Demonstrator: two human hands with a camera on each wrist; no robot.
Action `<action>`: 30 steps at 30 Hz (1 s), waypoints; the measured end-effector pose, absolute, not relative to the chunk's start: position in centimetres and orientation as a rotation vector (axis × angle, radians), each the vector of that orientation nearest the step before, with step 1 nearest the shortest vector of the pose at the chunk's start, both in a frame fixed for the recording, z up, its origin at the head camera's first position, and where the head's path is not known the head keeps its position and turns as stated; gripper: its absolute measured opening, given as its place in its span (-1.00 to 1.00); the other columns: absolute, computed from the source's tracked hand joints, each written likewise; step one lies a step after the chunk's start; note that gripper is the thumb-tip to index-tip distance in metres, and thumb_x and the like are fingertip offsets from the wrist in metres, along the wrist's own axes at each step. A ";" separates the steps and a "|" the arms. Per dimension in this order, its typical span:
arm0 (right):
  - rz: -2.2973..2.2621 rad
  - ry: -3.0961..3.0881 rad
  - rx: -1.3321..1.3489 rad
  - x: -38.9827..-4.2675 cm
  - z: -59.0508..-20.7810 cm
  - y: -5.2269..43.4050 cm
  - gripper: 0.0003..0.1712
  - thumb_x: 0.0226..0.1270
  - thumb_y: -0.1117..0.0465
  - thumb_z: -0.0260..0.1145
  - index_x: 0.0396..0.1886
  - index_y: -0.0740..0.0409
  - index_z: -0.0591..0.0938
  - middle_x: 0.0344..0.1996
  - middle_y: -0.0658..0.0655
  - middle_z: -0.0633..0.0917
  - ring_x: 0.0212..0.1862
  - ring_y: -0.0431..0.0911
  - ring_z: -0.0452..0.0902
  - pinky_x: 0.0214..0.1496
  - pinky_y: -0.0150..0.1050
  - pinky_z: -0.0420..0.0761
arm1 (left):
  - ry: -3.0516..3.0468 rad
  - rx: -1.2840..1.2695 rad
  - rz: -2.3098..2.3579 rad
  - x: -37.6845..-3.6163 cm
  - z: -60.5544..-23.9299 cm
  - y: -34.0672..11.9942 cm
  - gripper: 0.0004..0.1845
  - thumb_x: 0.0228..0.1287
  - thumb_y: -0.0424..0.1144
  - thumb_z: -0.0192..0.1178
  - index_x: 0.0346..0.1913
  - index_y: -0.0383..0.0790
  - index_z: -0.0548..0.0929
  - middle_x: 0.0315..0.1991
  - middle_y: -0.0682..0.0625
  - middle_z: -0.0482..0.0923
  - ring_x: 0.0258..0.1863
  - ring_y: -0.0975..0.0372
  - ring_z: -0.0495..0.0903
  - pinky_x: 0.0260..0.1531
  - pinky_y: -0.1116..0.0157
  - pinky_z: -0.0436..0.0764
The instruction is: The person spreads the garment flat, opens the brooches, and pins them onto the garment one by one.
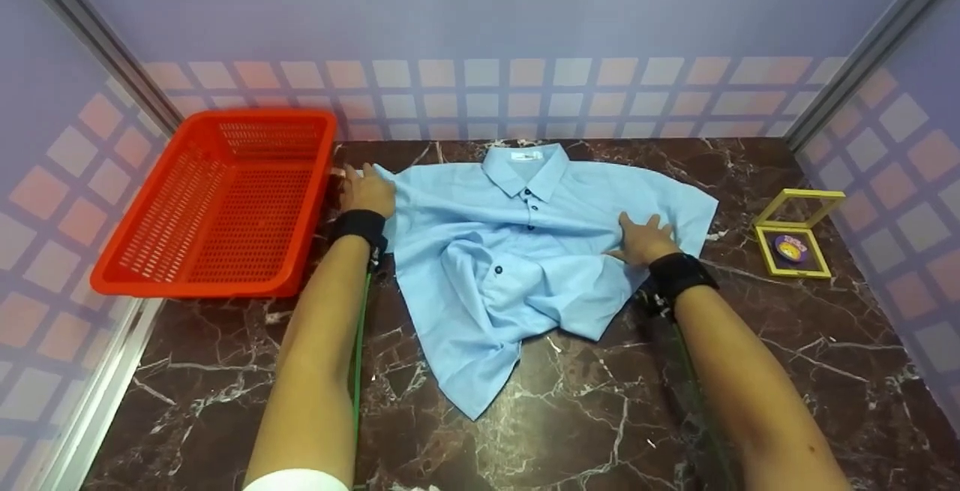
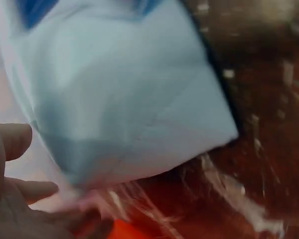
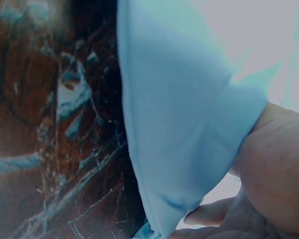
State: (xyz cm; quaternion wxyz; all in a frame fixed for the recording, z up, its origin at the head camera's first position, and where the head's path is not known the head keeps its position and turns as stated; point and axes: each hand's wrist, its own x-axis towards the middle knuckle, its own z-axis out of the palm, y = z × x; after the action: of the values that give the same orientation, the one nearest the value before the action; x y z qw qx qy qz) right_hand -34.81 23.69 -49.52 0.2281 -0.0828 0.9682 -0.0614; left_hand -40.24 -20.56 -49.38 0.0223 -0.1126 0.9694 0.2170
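Observation:
A light blue short-sleeved shirt (image 1: 517,228) lies on the dark marbled table, collar toward the back wall and dark buttons facing up. Its lower part is bunched and folded, and one corner points toward me. At the sleeve on the left, my left hand (image 1: 367,192) has its fingers extended by the cloth edge. The left wrist view, blurred, shows those fingers (image 2: 20,142) loose beside the sleeve. My right hand (image 1: 646,242) rests on the shirt's right side with fingers spread. Cloth (image 3: 189,109) hangs beside that hand in the right wrist view, partly covering it.
An orange-red plastic basket (image 1: 300,239) stands left of the shirt, close to my left forearm. To the right sits a small yellow-framed case (image 1: 799,275) with its lid raised and a round purple item (image 1: 790,248) inside. Patterned walls (image 1: 480,10) enclose the table's back and sides.

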 end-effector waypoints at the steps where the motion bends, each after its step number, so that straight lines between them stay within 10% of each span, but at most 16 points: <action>1: -0.166 2.666 -0.226 -34.8 -49.4 23.7 0.02 0.52 -0.16 0.13 0.57 0.43 -0.08 0.38 0.72 0.12 0.43 0.63 -0.17 0.40 0.45 -0.04 | 3.029 -0.301 0.595 -40.0 -49.4 -20.1 -0.30 0.56 -0.07 -0.07 0.52 -0.49 0.10 0.54 -0.48 -0.14 0.50 -0.27 -0.02 0.45 -0.16 0.04; 15: -0.173 2.638 -0.193 -34.9 -49.3 23.8 0.02 0.53 -0.17 0.12 0.58 0.39 -0.12 0.38 0.75 0.03 0.44 0.62 -0.22 0.41 0.45 -0.05 | 3.028 0.521 0.045 -39.2 -50.6 -19.7 -0.56 0.45 -0.20 0.02 0.26 -0.38 0.53 0.33 -0.29 0.44 0.47 -0.10 0.19 0.45 -0.16 -0.05; 30: -0.180 2.622 -0.193 -35.5 -49.5 23.7 0.04 0.51 -0.16 0.15 0.58 0.40 -0.12 0.42 0.71 0.02 0.45 0.61 -0.24 0.41 0.45 -0.09 | 2.837 0.252 0.179 -39.1 -50.6 -19.9 -0.02 0.43 0.42 -0.18 0.60 -0.27 0.00 0.60 -0.25 -0.10 0.55 -0.21 -0.11 0.44 -0.27 -0.16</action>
State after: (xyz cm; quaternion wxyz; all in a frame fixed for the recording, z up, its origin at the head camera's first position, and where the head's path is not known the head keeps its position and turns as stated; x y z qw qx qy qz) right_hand -35.46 23.69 -49.52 0.2504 -0.0708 0.9633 -0.0662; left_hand -39.07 -19.91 -50.60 0.1435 0.0873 0.9838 0.0621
